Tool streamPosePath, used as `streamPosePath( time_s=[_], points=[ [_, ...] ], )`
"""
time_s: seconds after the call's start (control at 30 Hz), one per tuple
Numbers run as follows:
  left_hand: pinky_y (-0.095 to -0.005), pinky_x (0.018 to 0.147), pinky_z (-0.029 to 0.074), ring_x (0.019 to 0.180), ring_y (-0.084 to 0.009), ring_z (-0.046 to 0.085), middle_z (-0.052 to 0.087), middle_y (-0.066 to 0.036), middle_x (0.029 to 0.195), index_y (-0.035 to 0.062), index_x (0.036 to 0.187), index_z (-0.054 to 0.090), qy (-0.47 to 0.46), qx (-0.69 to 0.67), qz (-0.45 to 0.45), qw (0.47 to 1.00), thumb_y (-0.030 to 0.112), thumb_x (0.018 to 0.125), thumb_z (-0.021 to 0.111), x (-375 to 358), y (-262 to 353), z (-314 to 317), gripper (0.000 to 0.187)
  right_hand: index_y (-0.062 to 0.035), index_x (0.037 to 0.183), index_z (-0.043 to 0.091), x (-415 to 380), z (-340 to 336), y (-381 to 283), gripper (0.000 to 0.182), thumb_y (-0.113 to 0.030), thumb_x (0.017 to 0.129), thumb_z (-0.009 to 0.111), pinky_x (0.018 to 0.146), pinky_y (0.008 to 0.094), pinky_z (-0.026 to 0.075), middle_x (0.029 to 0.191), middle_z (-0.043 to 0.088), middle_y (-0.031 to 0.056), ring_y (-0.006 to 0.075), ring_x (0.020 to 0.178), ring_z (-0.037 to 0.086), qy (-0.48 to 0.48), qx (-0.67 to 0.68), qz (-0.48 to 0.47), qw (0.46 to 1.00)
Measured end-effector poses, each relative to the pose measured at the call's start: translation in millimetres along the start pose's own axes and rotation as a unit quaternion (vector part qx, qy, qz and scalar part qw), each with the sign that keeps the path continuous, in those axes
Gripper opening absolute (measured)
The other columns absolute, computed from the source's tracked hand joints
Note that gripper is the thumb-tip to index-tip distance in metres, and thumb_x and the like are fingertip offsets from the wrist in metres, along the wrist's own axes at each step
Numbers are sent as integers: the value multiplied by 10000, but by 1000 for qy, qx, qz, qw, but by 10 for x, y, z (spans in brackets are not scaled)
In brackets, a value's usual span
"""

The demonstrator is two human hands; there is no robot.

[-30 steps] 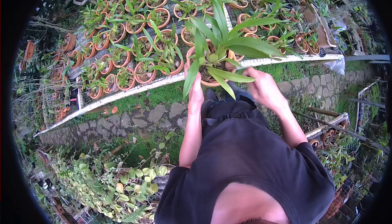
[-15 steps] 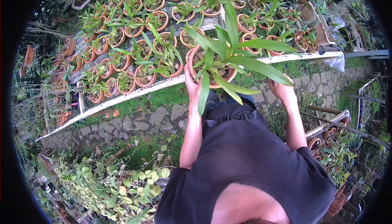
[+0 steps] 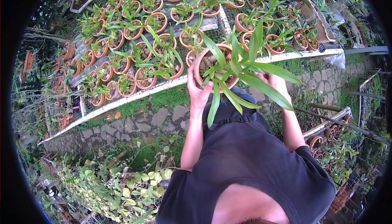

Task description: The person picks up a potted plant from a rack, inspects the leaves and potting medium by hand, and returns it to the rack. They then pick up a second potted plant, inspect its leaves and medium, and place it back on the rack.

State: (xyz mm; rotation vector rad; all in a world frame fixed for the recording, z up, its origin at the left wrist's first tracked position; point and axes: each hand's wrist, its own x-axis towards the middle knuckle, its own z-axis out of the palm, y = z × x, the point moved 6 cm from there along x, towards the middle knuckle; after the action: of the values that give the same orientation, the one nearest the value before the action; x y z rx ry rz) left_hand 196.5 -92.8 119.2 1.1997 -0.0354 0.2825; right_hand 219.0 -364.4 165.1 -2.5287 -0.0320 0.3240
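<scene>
My left hand [image 3: 199, 94] grips the near left side of a terracotta pot [image 3: 197, 72], with the thumb toward the rim. Out of the pot grows a plant with long green strap-shaped leaves [image 3: 261, 86], which lean to the right; chunky brown potting pieces show around its base. The pot is tilted and held in front of my waist, just off the bench edge. My right hand [image 3: 277, 84] is beside the leaves on the right, its fingers curled and partly covered by them. Whatever it may hold is hidden.
A mesh-topped bench with a white front edge [image 3: 134, 97] bears several rows of potted plants [image 3: 145, 78]. Below it runs a stone path [image 3: 159, 117] with grass. Leafy plants [image 3: 143, 179] grow at lower left; a rack with pots [image 3: 315, 143] stands at right.
The pot has shifted slightly right and tilted, its leaves swinging right and down. My right hand has moved left and up toward the plant, now partly behind leaves. My left hand keeps its hold.
</scene>
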Motion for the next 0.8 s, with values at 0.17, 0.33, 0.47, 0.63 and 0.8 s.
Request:
streamPosePath(
  time_s=[0.17, 0.33, 0.47, 0.63, 0.8],
  points=[
    [-396, 1132, 328, 1345, -227, 413, 404, -118, 1480, 14, 1536, 224, 1, -67, -100, 993, 344, 889, 740, -101, -241, -73, 892, 38, 1037, 637, 64, 46, -132, 244, -187, 945, 642, 669, 335, 535, 811, 698, 137, 221, 724, 688, 78, 120, -112, 983],
    [-395, 1132, 326, 1327, -209, 427, 459, -74, 1432, 55, 1518, 293, 28, -146, -238, 960, 362, 1018, 530, -173, -421, -121, 633, 47, 907, 639, 186, 263, -79, 239, -182, 953, 588, 671, 366, 510, 715, 652, 140, 239, 656, 647, -24, 166, -20, 986],
    [-397, 1095, 385, 1317, -211, 449, 462, -64, 1438, 79, 1516, 307, 46, -166, -322, 931, 357, 1040, 478, -367, -553, -206, 578, 46, 969, 634, 181, 326, -39, 243, -192, 926, 629, 681, 362, 518, 777, 670, 142, 237, 661, 653, -54, 86, -10, 995],
    [-396, 1041, 461, 1285, -214, 488, 488, -95, 1389, 88, 1506, 312, 94, -207, -283, 932, 343, 1025, 511, -588, -836, -565, 579, -1, 1273, 552, 184, 626, 116, 374, -192, 960, 628, 655, 298, 541, 1011, 671, 97, 156, 768, 666, -137, 225, 4, 965],
    [-414, 1109, 391, 1334, -229, 444, 443, -101, 1439, 59, 1498, 314, 63, -102, -279, 953, 298, 970, 622, -532, -781, -488, 656, -23, 1356, 515, 328, 890, -18, 452, -360, 1066, 434, 643, 256, 549, 944, 670, 42, 96, 759, 652, -217, 456, 22, 863]
  ],
)
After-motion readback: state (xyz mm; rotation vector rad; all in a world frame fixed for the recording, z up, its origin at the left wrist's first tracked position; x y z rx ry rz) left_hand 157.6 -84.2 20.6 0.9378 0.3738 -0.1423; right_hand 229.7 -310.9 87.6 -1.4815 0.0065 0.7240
